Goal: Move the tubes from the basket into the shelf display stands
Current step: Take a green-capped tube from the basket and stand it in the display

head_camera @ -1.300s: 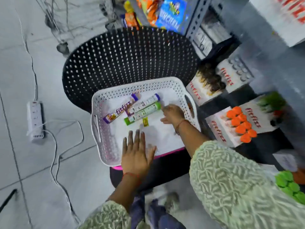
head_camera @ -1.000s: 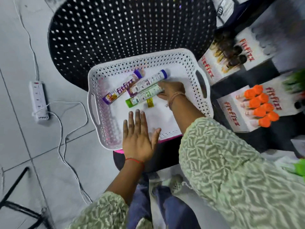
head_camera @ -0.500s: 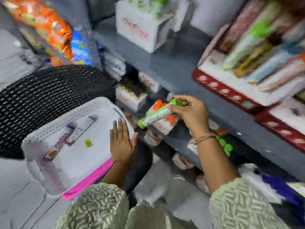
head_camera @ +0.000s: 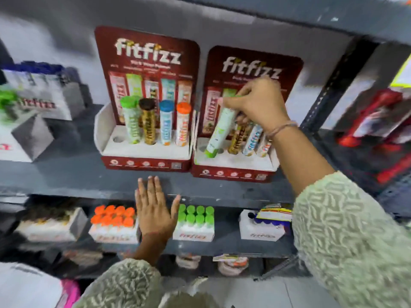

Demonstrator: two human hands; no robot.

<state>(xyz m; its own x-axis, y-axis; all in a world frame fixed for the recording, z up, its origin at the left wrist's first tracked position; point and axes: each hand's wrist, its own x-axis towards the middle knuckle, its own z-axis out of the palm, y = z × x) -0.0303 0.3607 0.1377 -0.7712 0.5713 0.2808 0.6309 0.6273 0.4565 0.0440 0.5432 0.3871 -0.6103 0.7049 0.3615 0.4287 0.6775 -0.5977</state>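
Two dark red display stands sit side by side on the grey shelf. My right hand [head_camera: 255,101] grips the top of a green tube [head_camera: 219,132], tilted, with its lower end at the white base of the right stand [head_camera: 233,162], near the open holes at its left. Three other tubes stand in that stand, partly hidden by my hand. The left stand [head_camera: 144,150] holds several upright tubes and has one open hole at its left. My left hand [head_camera: 153,210] is flat, fingers spread, over the shelf's front edge. A corner of the white basket [head_camera: 20,283] shows bottom left.
The lower shelf holds white boxes of orange-capped tubes [head_camera: 113,218] and green-capped tubes [head_camera: 195,216]. More boxes sit at the far left of the upper shelf. A perforated shelf upright [head_camera: 331,85] rises right of the stands, with red packages [head_camera: 375,130] beyond it.
My right hand took the green tube out of the basket and raised it to the right stand on the shelf. The view swung up from the basket. My left hand left the basket rim.
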